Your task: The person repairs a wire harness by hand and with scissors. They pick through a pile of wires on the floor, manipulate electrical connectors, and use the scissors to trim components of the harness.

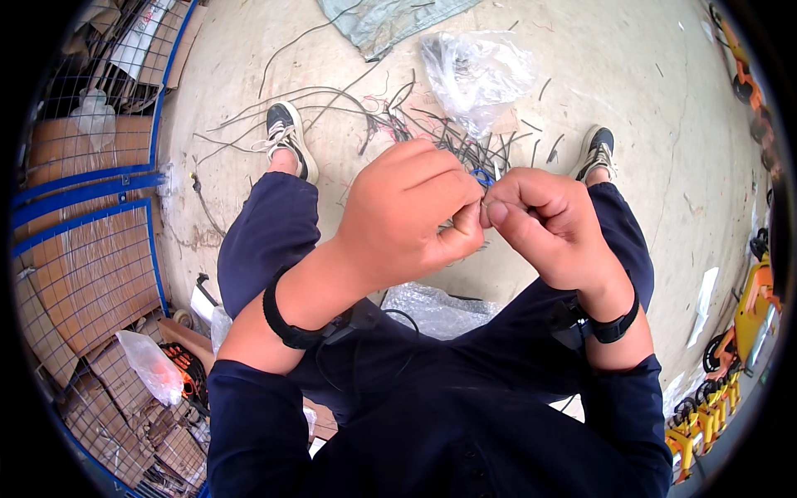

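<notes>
Both hands up centre, fingertips meeting. Left hand [415,212] curled narrow, right hand [552,228] pinched, thumb on index finger — can't tell whether anything is between the fingertips, too small. Loose pile of dark cables [455,143] on the floor [664,100], far side of the hands, partly hidden by them; long strands run off left, short cut bits lie right, thin red wires mixed in. Clear plastic bag [477,79] at the pile's far edge, grey-green sheet [390,23] farther, slightly left. Bubble wrap [436,310] near, between the legs. Blue-framed mesh cage [91,178] left; yellow-orange equipment [751,319] far right.
</notes>
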Available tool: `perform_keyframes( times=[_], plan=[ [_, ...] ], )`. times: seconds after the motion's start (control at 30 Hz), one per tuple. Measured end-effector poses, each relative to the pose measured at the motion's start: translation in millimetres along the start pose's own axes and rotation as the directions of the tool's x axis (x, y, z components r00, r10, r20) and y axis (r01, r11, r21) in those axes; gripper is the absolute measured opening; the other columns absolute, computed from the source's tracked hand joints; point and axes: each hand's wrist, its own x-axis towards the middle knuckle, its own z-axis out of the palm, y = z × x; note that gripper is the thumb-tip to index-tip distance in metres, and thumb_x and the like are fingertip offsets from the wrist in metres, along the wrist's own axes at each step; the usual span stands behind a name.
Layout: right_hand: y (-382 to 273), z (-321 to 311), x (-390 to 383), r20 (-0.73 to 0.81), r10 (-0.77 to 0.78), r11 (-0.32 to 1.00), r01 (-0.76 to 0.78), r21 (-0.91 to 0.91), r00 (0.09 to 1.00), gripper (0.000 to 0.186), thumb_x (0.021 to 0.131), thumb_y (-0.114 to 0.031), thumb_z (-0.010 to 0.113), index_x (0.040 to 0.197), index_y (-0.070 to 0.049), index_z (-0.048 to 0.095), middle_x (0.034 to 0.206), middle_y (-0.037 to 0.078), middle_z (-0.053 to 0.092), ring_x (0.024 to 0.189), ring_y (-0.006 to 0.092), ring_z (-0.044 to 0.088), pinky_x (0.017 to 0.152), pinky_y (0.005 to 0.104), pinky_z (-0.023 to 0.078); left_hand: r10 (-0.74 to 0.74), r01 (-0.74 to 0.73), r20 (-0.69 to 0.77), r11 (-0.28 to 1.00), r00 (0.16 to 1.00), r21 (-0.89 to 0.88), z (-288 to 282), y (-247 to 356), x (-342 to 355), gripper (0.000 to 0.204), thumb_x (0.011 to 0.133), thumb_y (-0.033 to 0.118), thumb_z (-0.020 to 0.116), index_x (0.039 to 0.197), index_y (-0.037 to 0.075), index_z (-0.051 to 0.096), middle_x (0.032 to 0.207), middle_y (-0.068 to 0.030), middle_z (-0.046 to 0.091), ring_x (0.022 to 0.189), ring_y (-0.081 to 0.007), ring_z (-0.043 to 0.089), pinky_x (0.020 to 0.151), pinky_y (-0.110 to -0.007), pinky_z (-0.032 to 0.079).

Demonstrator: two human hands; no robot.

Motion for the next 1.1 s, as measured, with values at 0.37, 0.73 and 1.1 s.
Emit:
perform_keyframes(
  times=[0.37, 0.73, 1.1],
  plan=[
    [1, -5, 1, 0.071, -0.009, 0.981, -0.005, 0.193, 0.997, 0.01, 0.092, -0.003, 0.055, 0.089, 0.0, 0.063, 0.076, -0.002, 0.059, 0.067, 0.0028, 0.045, 0.059, 0.0202, 0.037, 0.009, 0.015, 0.114, 0.977, 0.993, -0.212, -12, -1, 4, 0.006, 0.078, 0.001, 0.065, 0.084, 0.002, 0.063, 0.078, -0.0094, 0.062, 0.068, -0.0243, 0.059, 0.062, -0.032, 0.047],
    [13, -1, 6, -0.032, -0.048, 0.997, 0.05, 0.052, 0.998, 0.008, 0.094, -0.006, 0.057, 0.091, 0.0, 0.062, 0.072, -0.005, 0.054, 0.062, 0.0009, 0.04, 0.054, 0.0194, 0.034, -0.538, 0.696, 0.53, 0.157, 0.655, -0.701, -5, 1, -1, 0.022, 0.091, 0.018, 0.068, 0.104, 0.0, 0.069, 0.091, -0.0029, 0.065, 0.079, -0.0077, 0.058, 0.069, -0.024, 0.048],
    [20, 6, 11, -0.127, -0.126, 0.96, 0.088, -0.266, 0.984, 0.006, 0.092, -0.007, 0.057, 0.091, -0.002, 0.061, 0.066, 0.009, 0.058, 0.055, 0.0192, 0.052, 0.053, 0.0309, 0.043, -0.673, 0.664, 0.27, 0.434, 0.688, -0.609, 20, 3, -9, 0.025, 0.09, 0.014, 0.069, 0.111, 0.0, 0.066, 0.104, -0.0071, 0.065, 0.092, -0.0132, 0.061, 0.078, -0.026, 0.05]
  ],
)
